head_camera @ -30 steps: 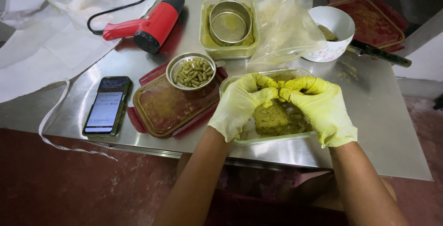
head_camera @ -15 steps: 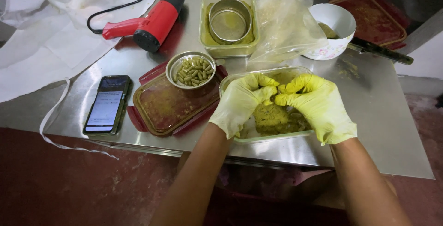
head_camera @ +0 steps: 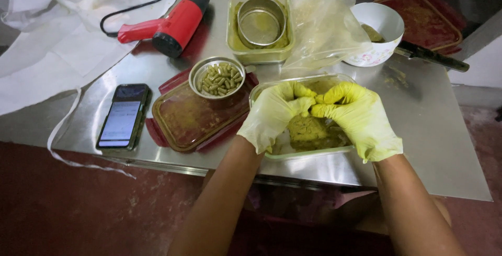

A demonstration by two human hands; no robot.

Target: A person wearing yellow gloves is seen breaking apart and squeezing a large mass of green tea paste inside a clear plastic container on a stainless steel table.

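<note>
Both hands wear pale yellow-green gloves and meet fingertip to fingertip above a clear rectangular container near the table's front edge. My left hand and my right hand pinch something small between their fingertips; what it is cannot be made out. Beneath them inside the container lies a lump of green-brown powder. Just left stands a small metal bowl filled with several green capsules, resting on a clear lid with a red rim.
A red heat gun with black cord lies at the back left beside white cloth. A phone lies front left. Behind are a powder container with a metal sieve, a plastic bag, a white bowl, a knife.
Both hands stay over the container, fingers shifting slightly as they work at something small. Nothing else on the table has moved.
</note>
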